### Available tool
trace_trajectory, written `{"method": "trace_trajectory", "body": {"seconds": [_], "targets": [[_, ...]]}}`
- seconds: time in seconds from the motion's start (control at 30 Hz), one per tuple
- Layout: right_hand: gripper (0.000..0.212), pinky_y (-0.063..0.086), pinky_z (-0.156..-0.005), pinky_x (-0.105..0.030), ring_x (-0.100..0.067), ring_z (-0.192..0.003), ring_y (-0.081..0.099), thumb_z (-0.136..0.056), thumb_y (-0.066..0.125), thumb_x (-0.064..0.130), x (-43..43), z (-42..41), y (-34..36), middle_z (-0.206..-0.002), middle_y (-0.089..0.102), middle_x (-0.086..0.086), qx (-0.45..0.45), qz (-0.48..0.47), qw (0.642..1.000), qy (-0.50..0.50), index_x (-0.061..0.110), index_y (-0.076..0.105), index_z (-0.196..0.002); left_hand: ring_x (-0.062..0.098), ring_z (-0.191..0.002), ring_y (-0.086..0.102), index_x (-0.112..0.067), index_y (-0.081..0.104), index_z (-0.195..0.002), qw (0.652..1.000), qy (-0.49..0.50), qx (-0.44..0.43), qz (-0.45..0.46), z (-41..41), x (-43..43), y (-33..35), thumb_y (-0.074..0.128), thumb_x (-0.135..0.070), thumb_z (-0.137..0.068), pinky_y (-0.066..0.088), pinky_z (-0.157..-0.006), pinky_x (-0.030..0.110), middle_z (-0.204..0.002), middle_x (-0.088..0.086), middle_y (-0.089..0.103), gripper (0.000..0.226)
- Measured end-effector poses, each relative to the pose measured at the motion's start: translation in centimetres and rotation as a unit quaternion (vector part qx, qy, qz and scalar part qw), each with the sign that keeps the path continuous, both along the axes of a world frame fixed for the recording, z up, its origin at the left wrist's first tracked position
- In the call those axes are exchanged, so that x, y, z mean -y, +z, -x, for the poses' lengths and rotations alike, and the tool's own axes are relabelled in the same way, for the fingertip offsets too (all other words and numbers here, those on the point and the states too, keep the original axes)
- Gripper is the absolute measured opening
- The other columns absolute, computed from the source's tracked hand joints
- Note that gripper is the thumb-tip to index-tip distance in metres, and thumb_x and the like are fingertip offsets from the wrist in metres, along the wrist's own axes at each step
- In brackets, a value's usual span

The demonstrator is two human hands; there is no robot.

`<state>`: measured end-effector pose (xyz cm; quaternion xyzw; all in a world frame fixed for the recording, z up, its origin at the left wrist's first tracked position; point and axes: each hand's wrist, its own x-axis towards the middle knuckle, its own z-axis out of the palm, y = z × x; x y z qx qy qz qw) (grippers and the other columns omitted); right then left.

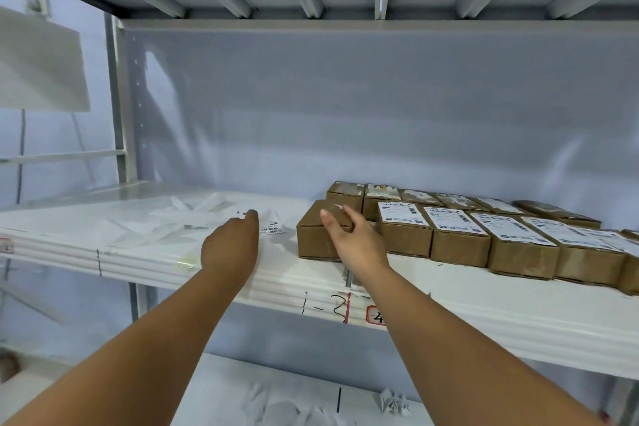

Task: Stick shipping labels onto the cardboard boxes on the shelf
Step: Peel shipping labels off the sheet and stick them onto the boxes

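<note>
A row of small cardboard boxes stands on the white shelf (484, 290). The leftmost box (313, 239) has a bare top; the box beside it (404, 233) and those to its right carry white shipping labels. My right hand (347, 235) rests on the bare box, fingers curved over its top near edge. My left hand (231, 245) reaches over the shelf, its fingertips at a loose shipping label (273, 225) lying flat to the left of the box. Whether the fingers pinch the label is hidden behind the hand.
Peeled white backing strips (179, 221) litter the shelf's left part. A second row of boxes (345, 195) stands behind the first, against the back panel. Crumpled paper (394, 403) lies on the lower shelf. The upper shelf's ribs hang overhead.
</note>
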<state>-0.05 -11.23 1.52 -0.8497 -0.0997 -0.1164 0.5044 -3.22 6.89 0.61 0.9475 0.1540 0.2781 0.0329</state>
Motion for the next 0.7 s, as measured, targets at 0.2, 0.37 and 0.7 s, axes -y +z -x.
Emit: {"method": "trace_trajectory", "body": {"seconds": [0.2, 0.37, 0.7], "targets": [[0.047, 0.041, -0.102, -0.037, -0.025, -0.126, 0.046, -0.096, 0.043, 0.047, -0.2, -0.4, -0.2, -0.140, 0.049, -0.004, 0.054, 0.053, 0.997, -0.032, 0.028, 0.042, -0.139, 0.031, -0.075, 0.048, -0.008, 0.044, -0.111, 0.971, -0.088, 0.155, 0.158, -0.6, -1.9, 0.1, 0.037, 0.006, -0.084, 0.035, -0.062, 0.034, -0.084, 0.013, 0.052, 0.032], [0.017, 0.053, -0.081, -0.034, -0.026, -0.099, 0.063, -0.077, 0.063, 0.011, -2.7, 0.0, -0.1, -0.097, 0.069, -0.003, 0.461, 0.234, 0.855, -0.043, 0.014, 0.072, -0.092, 0.036, -0.112, 0.047, -0.001, 0.052, -0.119, 0.996, -0.018, 0.080, 0.032, -2.0, -4.8, -0.3, 0.040, 0.003, -0.085, 0.040, -0.092, 0.048, -0.120, 0.017, 0.051, 0.036], [0.034, 0.043, -0.081, -0.037, -0.033, -0.110, 0.049, -0.088, 0.040, 0.000, -12.0, 0.6, 1.1, -0.117, 0.050, -0.016, 0.254, 0.430, 0.849, 0.171, 0.005, 0.055, -0.118, 0.035, -0.142, -0.018, -0.011, 0.035, -0.139, 0.991, 0.121, -0.030, 0.058, -4.0, -7.8, -0.7, 0.040, -0.029, -0.089, -0.002, -0.114, 0.051, -0.155, 0.017, -0.018, 0.053]]}}
